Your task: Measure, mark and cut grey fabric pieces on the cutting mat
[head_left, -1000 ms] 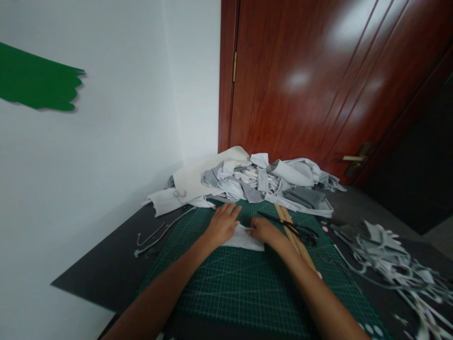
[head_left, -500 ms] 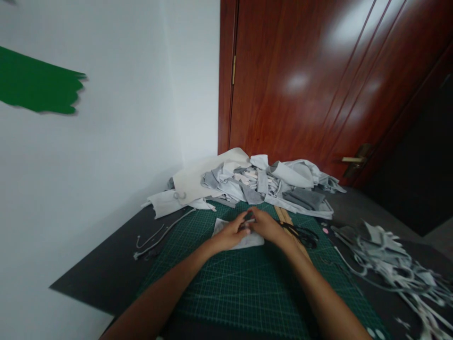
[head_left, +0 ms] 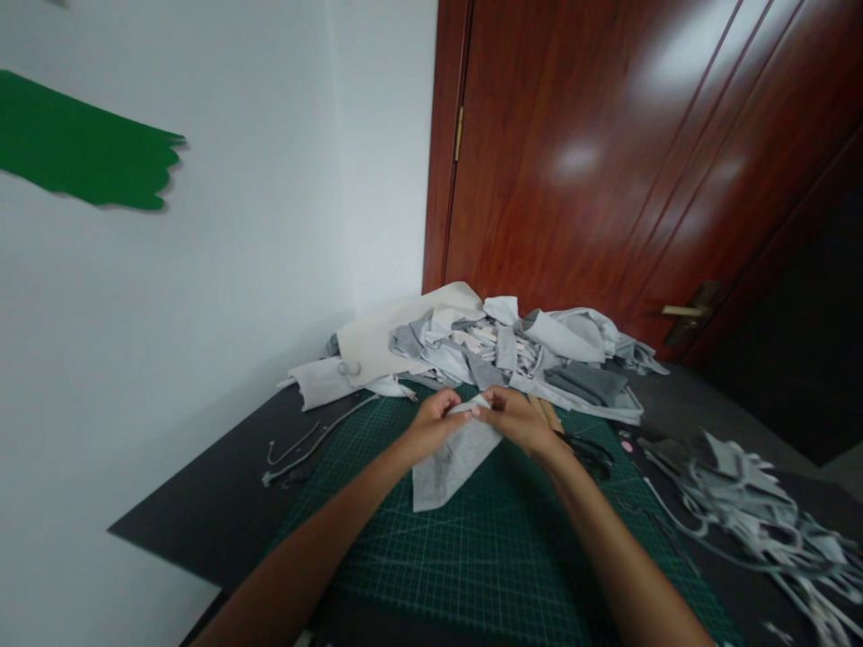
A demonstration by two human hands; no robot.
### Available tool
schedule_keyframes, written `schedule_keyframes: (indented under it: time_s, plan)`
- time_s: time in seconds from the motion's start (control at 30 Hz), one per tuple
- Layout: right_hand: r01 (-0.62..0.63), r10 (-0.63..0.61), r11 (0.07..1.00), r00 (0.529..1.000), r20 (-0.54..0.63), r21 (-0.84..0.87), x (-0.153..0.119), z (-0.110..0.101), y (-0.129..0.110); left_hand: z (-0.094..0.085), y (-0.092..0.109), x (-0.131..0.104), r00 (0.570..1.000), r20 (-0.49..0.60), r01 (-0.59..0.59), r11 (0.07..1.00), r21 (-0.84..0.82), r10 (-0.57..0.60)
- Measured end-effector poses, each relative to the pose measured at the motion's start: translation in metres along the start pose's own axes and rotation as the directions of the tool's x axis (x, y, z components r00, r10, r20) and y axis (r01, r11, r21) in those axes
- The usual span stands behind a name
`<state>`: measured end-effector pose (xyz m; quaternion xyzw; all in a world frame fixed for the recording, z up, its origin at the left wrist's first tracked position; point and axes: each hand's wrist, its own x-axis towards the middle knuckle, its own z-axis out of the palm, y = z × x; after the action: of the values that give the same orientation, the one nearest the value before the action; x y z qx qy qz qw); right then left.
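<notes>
A small piece of light grey fabric (head_left: 450, 463) hangs from both my hands above the green cutting mat (head_left: 465, 557). My left hand (head_left: 438, 420) pinches its upper edge between thumb and fingers. Close beside it, my right hand (head_left: 512, 415) grips the same edge near the top corner, so the thumbs almost meet. The free end of the fabric slants down toward the lower left. Black-handled scissors (head_left: 590, 454) lie on the mat to the right of my right hand, partly hidden by my wrist.
Fabric scraps (head_left: 472, 346) are heaped along the back by the wooden door (head_left: 553, 180). A wooden ruler (head_left: 545, 413) lies under my right wrist. Tangled grey strips (head_left: 755, 512) cover the right side. Thin cords (head_left: 316, 449) lie left on the dark table (head_left: 202, 503).
The fabric lay flat on the mat under my hands; now it is lifted and turned, its end hanging lower left. The dark object at my fingers no longer shows. The view shifted slightly.
</notes>
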<state>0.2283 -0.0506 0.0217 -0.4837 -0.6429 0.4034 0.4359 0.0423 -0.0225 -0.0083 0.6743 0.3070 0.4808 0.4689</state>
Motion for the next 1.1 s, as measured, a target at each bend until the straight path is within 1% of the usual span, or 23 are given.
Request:
schedule_keyframes:
  time_s: [0.07,0.1,0.2,0.27,0.3,0.37,0.5,0.63,0.73,0.8,0.87,0.93,1.03,1.1]
  plan:
    - [0.013,-0.013,1.0,1.0,-0.001,-0.009,-0.003,-0.002,-0.006,0.0,0.006,-0.002,0.999,0.019,0.043,0.997,-0.071,-0.042]
    - [0.029,-0.029,0.999,0.999,0.014,-0.022,-0.004,-0.003,-0.009,-0.001,0.009,-0.002,0.997,0.054,0.06,0.995,-0.085,-0.055]
    - [0.111,-0.101,0.99,0.987,0.125,-0.083,-0.006,0.0,-0.014,-0.006,0.014,-0.003,0.978,0.196,0.078,0.997,-0.011,-0.074]
    - [0.176,-0.15,0.976,0.971,0.188,-0.13,-0.007,0.004,-0.015,-0.01,0.014,-0.002,0.973,0.219,0.068,0.997,0.039,-0.075]
    - [0.202,-0.172,0.969,0.964,0.203,-0.142,-0.007,0.005,-0.015,-0.012,0.013,-0.002,0.975,0.209,0.064,0.997,0.044,-0.072]
    - [0.243,-0.213,0.96,0.957,0.195,-0.14,-0.007,0.007,-0.013,-0.014,0.01,-0.001,0.983,0.169,0.061,0.998,0.035,-0.066]
    - [0.286,-0.269,0.946,0.956,0.12,-0.154,-0.006,0.008,-0.01,-0.014,0.008,0.0,0.996,0.063,0.07,0.998,0.006,-0.07]
    - [0.278,-0.263,0.943,0.959,0.103,-0.183,-0.006,0.009,-0.011,-0.011,0.011,0.0,0.999,-0.01,0.049,0.996,-0.074,-0.05]
    - [0.28,-0.266,0.943,0.959,0.097,-0.182,-0.006,0.013,-0.013,-0.009,0.014,0.0,0.997,-0.029,0.059,0.982,-0.18,-0.066]
    - [0.279,-0.272,0.946,0.96,0.064,-0.164,-0.006,0.016,-0.014,-0.009,0.014,0.0,0.997,-0.038,0.059,0.975,-0.214,-0.068]
    - [0.266,-0.266,0.952,0.964,0.018,-0.153,-0.007,0.018,-0.015,-0.01,0.013,0.0,0.997,-0.056,0.044,0.979,-0.199,-0.056]
    - [0.261,-0.264,0.952,0.964,0.003,-0.159,-0.007,0.02,-0.015,-0.01,0.011,0.001,0.996,-0.085,0.015,0.988,-0.151,-0.028]
    - [0.294,-0.293,0.936,0.955,0.035,-0.193,-0.008,0.022,-0.015,-0.01,0.01,0.001,0.992,-0.123,-0.024,0.996,-0.087,0.013]
    - [0.322,-0.318,0.923,0.946,0.054,-0.209,-0.008,0.023,-0.014,-0.01,0.01,0.002,0.994,-0.105,-0.042,0.995,-0.092,0.032]
